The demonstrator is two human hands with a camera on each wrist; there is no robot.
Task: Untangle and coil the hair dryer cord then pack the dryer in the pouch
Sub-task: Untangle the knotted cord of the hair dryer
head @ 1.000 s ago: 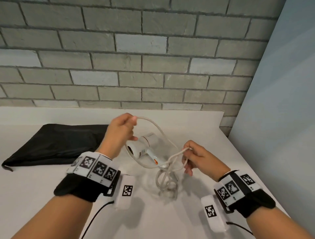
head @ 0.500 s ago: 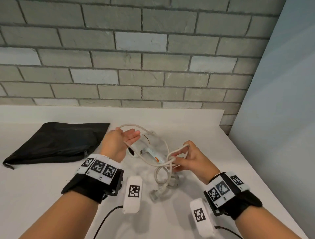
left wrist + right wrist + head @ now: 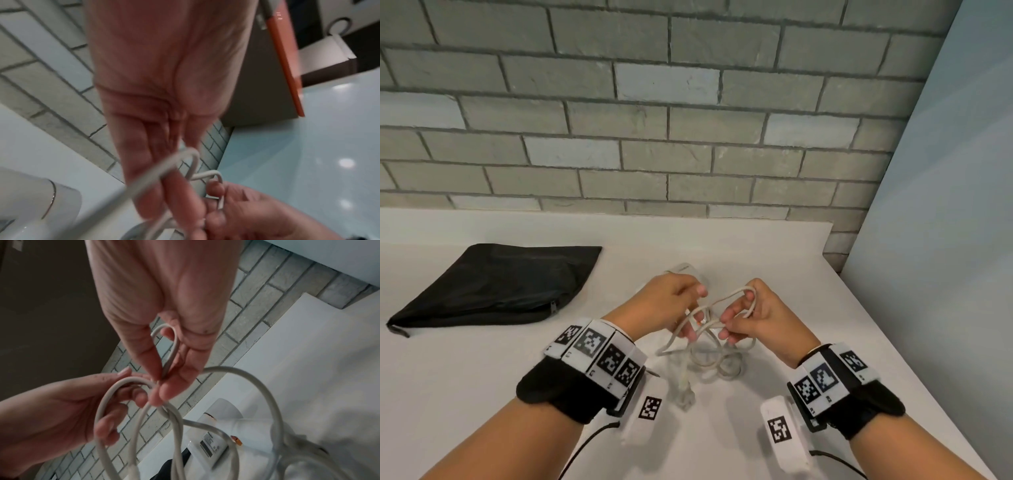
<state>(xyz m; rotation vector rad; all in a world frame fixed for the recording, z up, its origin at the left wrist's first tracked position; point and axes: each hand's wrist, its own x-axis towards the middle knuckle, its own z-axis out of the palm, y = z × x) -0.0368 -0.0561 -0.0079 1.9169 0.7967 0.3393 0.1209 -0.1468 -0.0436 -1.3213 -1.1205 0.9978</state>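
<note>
The white hair dryer (image 3: 684, 269) lies on the white table (image 3: 482, 394), mostly hidden behind my left hand (image 3: 688, 308); in the right wrist view its labelled handle (image 3: 213, 444) shows. Its pale cord (image 3: 726, 301) rises in loops between both hands. My left hand's curled fingers (image 3: 107, 428) hold one loop. My right hand (image 3: 732, 322) pinches another loop (image 3: 170, 352) between thumb and fingers. The hands nearly touch. More tangled cord (image 3: 717, 365) lies under them, and the plug (image 3: 685, 394) rests nearer me. The black pouch (image 3: 500, 284) lies flat at the left.
A grey brick wall (image 3: 654, 137) stands behind the table. A pale blue panel (image 3: 945, 240) closes off the right side, close to the table's right edge. The pouch's zip pull (image 3: 554, 306) faces me.
My left hand came down from its raised spot and moved right, in front of the dryer. My right hand moved left to meet it. The wide cord arc is now small loops between them.
</note>
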